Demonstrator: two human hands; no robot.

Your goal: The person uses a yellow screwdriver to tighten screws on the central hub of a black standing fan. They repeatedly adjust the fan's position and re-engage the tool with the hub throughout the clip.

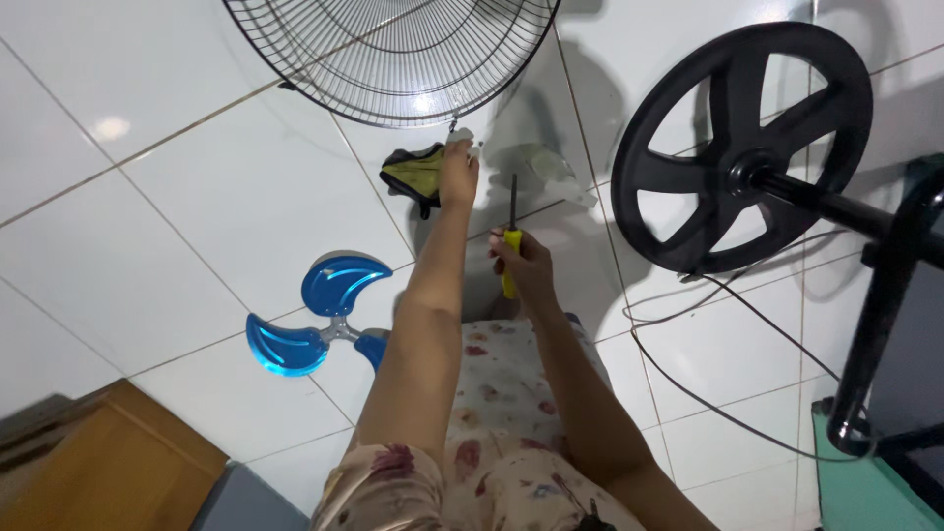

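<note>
A glossy white tiled floor [147, 206] is crossed by thin grout lines, and lamp glare is reflected in it. A brown wooden cabinet [93, 462] is seen at the lower left corner.

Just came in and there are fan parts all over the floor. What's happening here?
A person is on the tiled floor with a fan in pieces. The right hand holds a yellow-handled screwdriver upright. The left hand reaches to the wire grille's lower edge, beside a cloth. The blue blade lies to the left, the black rear guard to the right.
</note>
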